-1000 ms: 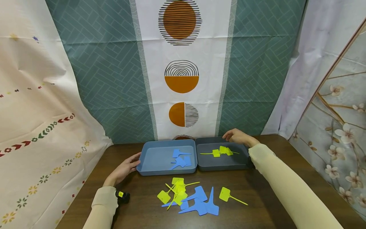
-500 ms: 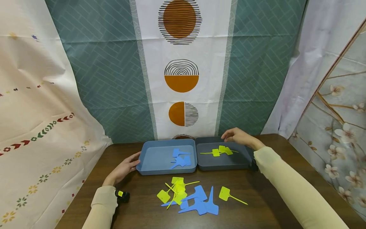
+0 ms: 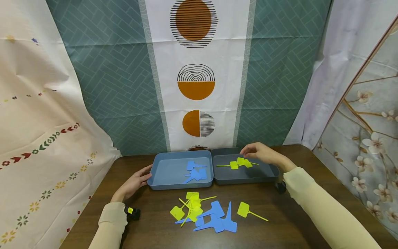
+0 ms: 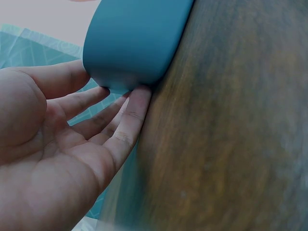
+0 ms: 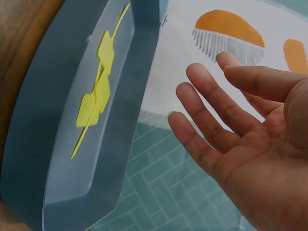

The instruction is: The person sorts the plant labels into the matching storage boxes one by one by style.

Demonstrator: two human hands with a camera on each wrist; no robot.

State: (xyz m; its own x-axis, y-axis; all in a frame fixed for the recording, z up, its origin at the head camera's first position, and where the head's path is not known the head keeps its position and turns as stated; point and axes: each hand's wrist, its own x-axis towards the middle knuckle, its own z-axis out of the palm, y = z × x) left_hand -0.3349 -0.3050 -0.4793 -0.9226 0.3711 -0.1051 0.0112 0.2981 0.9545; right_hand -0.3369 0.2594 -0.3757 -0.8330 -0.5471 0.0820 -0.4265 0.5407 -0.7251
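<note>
My left hand [image 3: 135, 182] rests its fingertips against the left end wall of the blue tray [image 3: 161, 187]; the left wrist view shows straight fingers touching the tray's corner [image 4: 130, 43]. Inside that tray lie several blue plant labels [image 3: 194, 174] toward its right side. Above the dark grey tray [image 3: 248, 180], my right hand [image 3: 261, 153] hovers with relaxed fingers and nothing in them. Yellow plant labels [image 3: 240, 162] lie on the grey tray's floor, seen also as yellow tags [image 5: 95, 98] in the right wrist view.
On the brown table [image 3: 155, 228], before the trays, is a loose pile of yellow labels [image 3: 193, 206] overlapping several blue labels [image 3: 218, 221]. A single yellow label [image 3: 244, 209] lies to their right. Patterned cloth [image 3: 124, 103] hangs behind the table.
My right hand has shifted slightly, its wrist and sleeve moving right and a little lower over the grey tray. The left hand stays at the blue tray; the labels lie as before.
</note>
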